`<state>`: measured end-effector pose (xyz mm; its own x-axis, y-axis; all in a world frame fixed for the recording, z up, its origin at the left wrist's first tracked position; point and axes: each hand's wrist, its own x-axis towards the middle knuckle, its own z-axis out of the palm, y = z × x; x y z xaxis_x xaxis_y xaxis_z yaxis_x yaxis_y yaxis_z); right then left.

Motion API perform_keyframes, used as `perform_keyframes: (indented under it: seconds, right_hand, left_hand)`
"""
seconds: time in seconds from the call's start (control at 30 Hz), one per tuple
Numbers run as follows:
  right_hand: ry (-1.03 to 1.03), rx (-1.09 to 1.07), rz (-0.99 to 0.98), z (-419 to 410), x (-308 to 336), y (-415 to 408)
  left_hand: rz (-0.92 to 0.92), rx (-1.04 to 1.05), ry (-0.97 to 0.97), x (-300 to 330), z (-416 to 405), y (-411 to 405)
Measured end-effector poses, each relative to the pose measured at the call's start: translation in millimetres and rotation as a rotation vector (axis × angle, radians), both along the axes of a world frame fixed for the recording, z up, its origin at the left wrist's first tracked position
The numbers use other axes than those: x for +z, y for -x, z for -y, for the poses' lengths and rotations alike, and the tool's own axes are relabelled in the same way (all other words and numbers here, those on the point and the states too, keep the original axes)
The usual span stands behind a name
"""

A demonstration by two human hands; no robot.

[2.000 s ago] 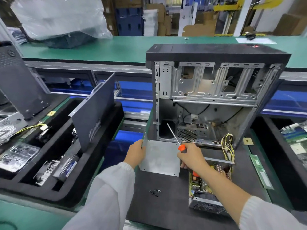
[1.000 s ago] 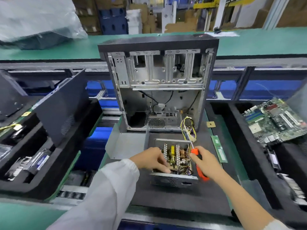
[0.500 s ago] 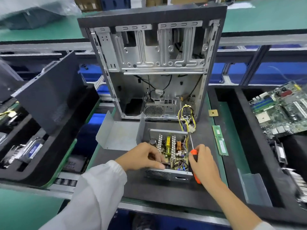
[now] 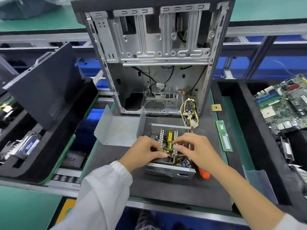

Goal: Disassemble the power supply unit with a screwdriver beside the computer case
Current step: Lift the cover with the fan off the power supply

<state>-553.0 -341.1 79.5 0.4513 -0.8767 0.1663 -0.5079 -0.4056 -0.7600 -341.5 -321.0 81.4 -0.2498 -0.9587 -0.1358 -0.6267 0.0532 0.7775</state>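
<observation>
Metal power supply unit (image 4: 169, 170) lies open-topped (cables toward the case (image 4: 156, 47)); both hands' curled fingers grip its internals.

- The computer case (image 4: 159, 52) is bare grey metal, a bit shiny.
- The power supply unit (image 4: 169, 170) has dull metal walls full of tiny holes.
- The screwdriver (image 4: 204, 174) handle is smooth orange plastic.
- The mat (image 4: 174, 190) looks dark and matt.
- The sleeve (image 4: 103, 193) is white cloth.
</observation>
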Motion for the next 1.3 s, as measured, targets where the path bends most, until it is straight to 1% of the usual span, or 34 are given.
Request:
perform_keyframes:
  seconds: [0.1,0.17,0.23,0.37,0.4,0.47,0.57,0.6,0.67,0.73,0.8,0.83,0.87,0.93,0.97,1.0,1.07,1.17,1.23,1.3]
  right_hand:
    - [-0.022,0.162,-0.268,0,-2,-17]
    - [-0.003,0.18,-0.384,-2,-4,-24]
    - [-0.006,0.17,-0.412,-4,-4,-26]
    - [-0.037,0.165,-0.382,-7,-2,-28]
    - [-0.051,0.142,-0.34,-8,-1,-30]
    - [-0.09,0.08,-0.192,-10,1,-33]
    - [-0.081,-0.038,0.034,-14,5,-39]
    - [-0.066,-0.065,0.101,-15,6,-41]
    - [-0.082,-0.099,0.244,-17,7,-43]
    - [-0.185,-0.163,0.435,-16,9,-43]
    - [-0.281,-0.286,0.609,-13,9,-39]
    - [-0.323,-0.341,0.676,-11,9,-36]
    - [-0.366,-0.376,0.728,-10,9,-33]
    - [-0.435,-0.387,0.761,-5,10,-24]
    - [-0.451,-0.373,0.744,-3,11,-20]
    - [-0.461,-0.365,0.706,0,11,-15]
    - [-0.442,-0.361,0.59,3,8,-6]
    - [-0.327,-0.342,0.306,-2,-3,5]
    - [-0.314,-0.31,0.118,-8,-14,9]
    - [-0.315,-0.283,-0.009,-13,-21,13]
  left_hand:
    - [0.018,0.001,0.03,1,1,1]
    - [0.046,0.005,0.058,0,0,2]
    - [0.023,0.028,0.096,-2,-3,3]
    - [-0.002,0.084,0.236,-11,-16,7]
    - [-0.009,0.11,0.272,-12,-17,7]
    - [-0.033,0.171,0.331,-10,-17,8]
    - [-0.111,0.193,0.35,-4,-11,10]
    - [-0.171,0.195,0.338,-2,-9,11]
    - [-0.367,0.245,0.29,3,-7,15]
    - [-0.591,0.333,0.217,4,-6,19]
    - [-0.734,0.408,0.16,2,-5,22]
    - [-0.755,0.424,0.132,0,-3,23]
    - [-0.725,0.418,0.113,-1,-1,23]
    - [-0.604,0.36,0.123,-3,3,26]
    - [-0.583,0.346,0.136,-3,5,28]
    - [-0.605,0.363,0.146,-3,7,31]
    - [-0.705,0.469,0.14,-1,11,39]
    - [-0.78,0.643,0.146,-1,16,56]
    - [-0.768,0.678,0.144,-1,18,64]
    - [-0.754,0.68,0.136,-2,19,65]
